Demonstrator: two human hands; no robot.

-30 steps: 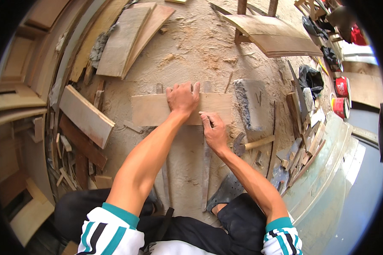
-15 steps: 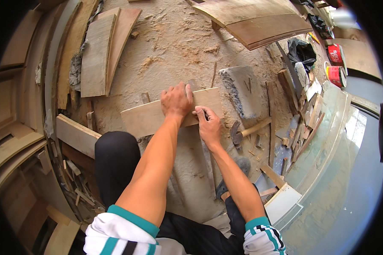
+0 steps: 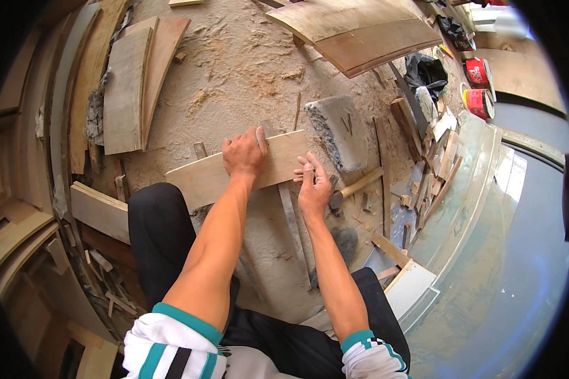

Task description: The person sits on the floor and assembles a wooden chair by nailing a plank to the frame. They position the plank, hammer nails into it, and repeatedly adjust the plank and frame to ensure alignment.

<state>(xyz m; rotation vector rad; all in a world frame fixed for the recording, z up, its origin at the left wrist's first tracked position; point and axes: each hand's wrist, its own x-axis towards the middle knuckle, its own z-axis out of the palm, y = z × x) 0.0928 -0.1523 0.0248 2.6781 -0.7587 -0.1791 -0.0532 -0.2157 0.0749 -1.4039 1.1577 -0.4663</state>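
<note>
A pale wooden board [image 3: 205, 180] lies slantwise over narrow wooden strips [image 3: 293, 221] that stretch toward me. My left hand [image 3: 245, 153] grips the board near its middle, its fingers curled over the far edge. Just off the board's near right side hovers my right hand [image 3: 314, 189], fingers loosely apart, with nothing visible in them. Close to its right is a hammer [image 3: 361, 182] on the floor, its head partly hidden behind that hand.
A concrete slab [image 3: 342, 132] with nails on it lies beyond the hammer. Curved wooden panels [image 3: 367, 44] stand at the far right; planks [image 3: 129, 88] lean at left. Wood scraps [image 3: 439, 170] and a glass sheet [image 3: 474, 252] are on the right, paint cans [image 3: 478, 102] behind.
My right hand has drawn away from the board toward the right, and its fingers have gone from pinched to apart. My left hand keeps its hold. The whole view has shifted slightly.
</note>
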